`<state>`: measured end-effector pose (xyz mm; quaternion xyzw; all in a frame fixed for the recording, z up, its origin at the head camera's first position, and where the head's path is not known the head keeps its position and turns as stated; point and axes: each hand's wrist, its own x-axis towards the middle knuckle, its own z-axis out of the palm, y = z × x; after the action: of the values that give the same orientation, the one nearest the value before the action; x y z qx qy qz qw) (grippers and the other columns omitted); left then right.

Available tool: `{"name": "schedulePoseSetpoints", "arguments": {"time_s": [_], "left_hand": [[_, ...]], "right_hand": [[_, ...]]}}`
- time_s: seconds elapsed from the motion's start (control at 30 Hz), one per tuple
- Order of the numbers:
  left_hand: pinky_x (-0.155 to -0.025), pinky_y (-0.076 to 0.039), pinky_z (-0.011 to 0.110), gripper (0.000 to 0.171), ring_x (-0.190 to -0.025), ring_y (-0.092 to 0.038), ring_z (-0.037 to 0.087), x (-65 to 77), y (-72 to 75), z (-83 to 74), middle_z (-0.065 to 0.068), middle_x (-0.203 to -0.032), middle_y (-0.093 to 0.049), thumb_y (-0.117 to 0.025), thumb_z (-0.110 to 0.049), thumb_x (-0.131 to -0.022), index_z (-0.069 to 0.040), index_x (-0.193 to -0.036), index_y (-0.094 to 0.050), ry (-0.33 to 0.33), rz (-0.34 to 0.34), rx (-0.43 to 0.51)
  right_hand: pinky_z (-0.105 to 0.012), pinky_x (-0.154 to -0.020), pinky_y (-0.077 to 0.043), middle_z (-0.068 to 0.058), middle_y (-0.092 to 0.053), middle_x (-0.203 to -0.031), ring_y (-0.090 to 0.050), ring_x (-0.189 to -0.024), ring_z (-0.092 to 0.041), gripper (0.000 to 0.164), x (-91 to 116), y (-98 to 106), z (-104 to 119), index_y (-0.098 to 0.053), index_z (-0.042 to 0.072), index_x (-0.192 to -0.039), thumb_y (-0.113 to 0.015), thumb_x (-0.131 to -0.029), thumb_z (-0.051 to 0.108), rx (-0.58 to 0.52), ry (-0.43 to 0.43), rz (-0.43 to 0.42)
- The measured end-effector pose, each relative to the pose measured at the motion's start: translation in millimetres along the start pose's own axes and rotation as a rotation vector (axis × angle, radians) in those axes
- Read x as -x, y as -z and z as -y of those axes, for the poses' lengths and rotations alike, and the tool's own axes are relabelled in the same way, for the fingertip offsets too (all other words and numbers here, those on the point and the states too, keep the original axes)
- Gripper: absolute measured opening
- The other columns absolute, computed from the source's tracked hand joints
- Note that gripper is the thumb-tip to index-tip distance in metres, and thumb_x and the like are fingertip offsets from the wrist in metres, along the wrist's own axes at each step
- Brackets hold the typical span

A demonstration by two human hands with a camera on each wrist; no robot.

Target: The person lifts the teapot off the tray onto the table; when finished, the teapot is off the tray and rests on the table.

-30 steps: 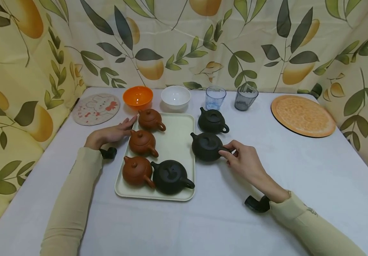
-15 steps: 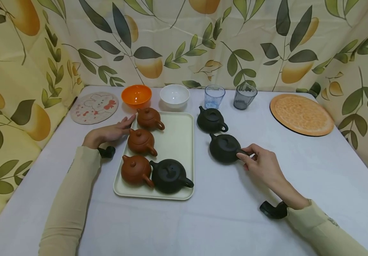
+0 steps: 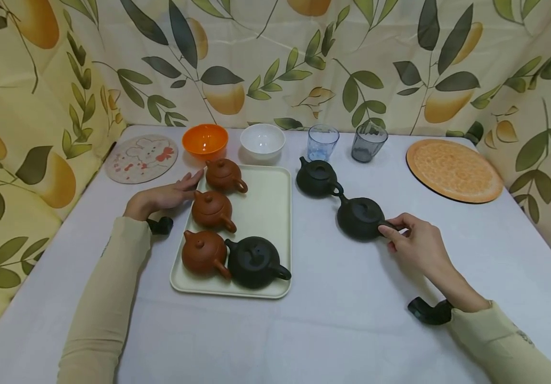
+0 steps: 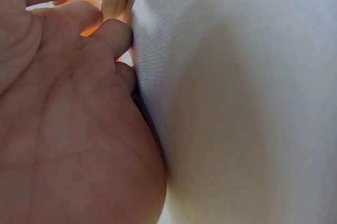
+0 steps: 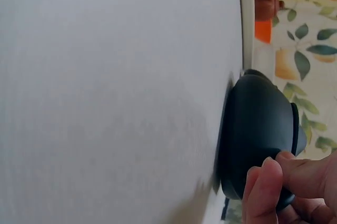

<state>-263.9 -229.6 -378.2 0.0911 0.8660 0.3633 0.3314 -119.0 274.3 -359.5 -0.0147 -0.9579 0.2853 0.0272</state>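
Note:
My right hand (image 3: 416,242) pinches the handle of a black teapot (image 3: 359,218) that sits on the white cloth, right of the tray. Its spout points up-left, right at the handle of a second black teapot (image 3: 316,177) behind it. In the right wrist view, thumb and fingers close on the handle of the same black teapot (image 5: 258,129). My left hand (image 3: 162,198) rests at the left edge of the pale tray (image 3: 268,208), fingers extended. On the tray stand a row of brown teapots (image 3: 212,210) and another black teapot (image 3: 254,262) at the front.
Along the back stand an orange bowl (image 3: 205,141), a white bowl (image 3: 262,142), a blue glass (image 3: 322,142) and a grey glass (image 3: 369,142). A round rabbit mat (image 3: 142,159) lies at back left, a round orange mat (image 3: 454,170) at back right. Patterned cloth walls the table.
My right hand has moved the pinched black teapot rightward, away from the tray's right edge. The left hand has stayed at the tray's left edge.

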Motion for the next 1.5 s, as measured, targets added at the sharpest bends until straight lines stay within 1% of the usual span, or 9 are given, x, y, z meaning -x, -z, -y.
{"name": "schedulePoseSetpoints", "arguments": {"time_s": [0.2, 0.47, 0.67, 0.73, 1.0, 1.2, 1.3, 1.4, 1.5], "left_hand": [[-0.114, 0.014, 0.064, 0.068, -0.148, 0.023, 0.028, -0.3, 1.4, -0.4, 0.005, -0.163, 0.020, -0.041, -0.040, -0.102, -0.043, -0.154, 0.002, 0.003, -0.004, 0.001], [-0.114, 0.014, 0.063, 0.068, -0.149, 0.022, 0.026, -1.4, 0.3, 1.2, 0.004, -0.163, 0.020, -0.042, -0.038, -0.102, -0.042, -0.155, 0.001, -0.004, -0.002, 0.012], [-0.114, 0.014, 0.062, 0.067, -0.149, 0.021, 0.026, -1.8, 0.5, 2.3, 0.003, -0.163, 0.018, -0.041, -0.038, -0.102, -0.043, -0.154, 0.001, -0.001, -0.009, 0.006], [-0.114, 0.014, 0.062, 0.067, -0.149, 0.021, 0.026, -2.1, 0.7, 2.2, 0.003, -0.163, 0.018, -0.041, -0.039, -0.102, -0.043, -0.154, 0.001, -0.002, -0.009, 0.006], [-0.115, 0.014, 0.062, 0.067, -0.149, 0.022, 0.026, -1.8, -0.1, 1.4, 0.003, -0.163, 0.018, -0.041, -0.038, -0.102, -0.042, -0.155, 0.001, 0.000, -0.011, 0.007], [-0.114, 0.014, 0.062, 0.067, -0.149, 0.022, 0.027, -3.2, -2.6, -0.9, 0.004, -0.163, 0.020, -0.041, -0.039, -0.102, -0.042, -0.155, 0.001, -0.003, -0.001, 0.008], [-0.114, 0.013, 0.063, 0.066, -0.149, 0.022, 0.027, -2.1, -2.3, -1.7, 0.003, -0.163, 0.020, -0.041, -0.039, -0.103, -0.044, -0.154, 0.001, 0.005, -0.003, 0.010], [-0.115, 0.013, 0.063, 0.066, -0.149, 0.021, 0.026, -0.7, -1.2, -1.3, 0.002, -0.163, 0.019, -0.040, -0.038, -0.103, -0.045, -0.154, 0.000, 0.009, -0.012, 0.010], [-0.114, 0.014, 0.063, 0.066, -0.149, 0.021, 0.026, 0.1, -1.1, -0.7, 0.001, -0.163, 0.019, -0.041, -0.037, -0.102, -0.045, -0.154, 0.000, 0.014, -0.012, 0.018]], "right_hand": [[-0.022, -0.057, -0.036, -0.004, -0.068, -0.066, -0.053, -0.055, -0.005, 0.032, -11.7, 5.2, -9.0, -0.064, 0.000, -0.102, -0.064, -0.095, 0.031, 0.007, -0.011, -0.019], [-0.024, -0.061, -0.035, -0.009, -0.069, -0.075, -0.056, -0.056, -0.005, 0.036, -35.0, 5.8, -7.0, -0.062, -0.002, -0.107, -0.061, -0.096, 0.032, -0.010, -0.065, -0.012], [-0.025, -0.064, -0.036, -0.016, -0.070, -0.085, -0.062, -0.057, -0.008, 0.038, -54.0, 2.7, -5.4, -0.061, -0.002, -0.108, -0.059, -0.097, 0.033, -0.030, -0.096, -0.012], [-0.025, -0.064, -0.036, -0.017, -0.070, -0.088, -0.062, -0.058, -0.009, 0.038, -60.8, 1.1, -4.7, -0.060, -0.002, -0.109, -0.059, -0.097, 0.034, -0.031, -0.117, -0.006], [-0.023, -0.059, -0.039, -0.012, -0.068, -0.082, -0.061, -0.057, -0.008, 0.036, -83.5, -2.3, 1.3, -0.057, -0.004, -0.110, -0.060, -0.096, 0.030, -0.048, -0.154, 0.007], [-0.020, -0.054, -0.042, -0.014, -0.066, -0.087, -0.063, -0.057, -0.010, 0.035, -91.3, -3.3, 0.4, -0.056, -0.004, -0.111, -0.060, -0.096, 0.028, -0.063, -0.183, 0.016], [-0.020, -0.053, -0.042, -0.012, -0.065, -0.085, -0.062, -0.057, -0.010, 0.035, -93.2, -3.4, -0.1, -0.056, -0.004, -0.111, -0.060, -0.096, 0.029, -0.069, -0.192, 0.019], [-0.021, -0.053, -0.042, -0.010, -0.064, -0.083, -0.061, -0.057, -0.009, 0.037, -95.5, -4.9, 0.1, -0.057, -0.003, -0.111, -0.060, -0.096, 0.030, -0.076, -0.187, 0.007], [-0.020, -0.053, -0.041, -0.012, -0.064, -0.087, -0.060, -0.055, -0.008, 0.038, -97.5, -6.8, 0.7, -0.058, -0.003, -0.110, -0.060, -0.096, 0.032, -0.077, -0.171, -0.011]]}}
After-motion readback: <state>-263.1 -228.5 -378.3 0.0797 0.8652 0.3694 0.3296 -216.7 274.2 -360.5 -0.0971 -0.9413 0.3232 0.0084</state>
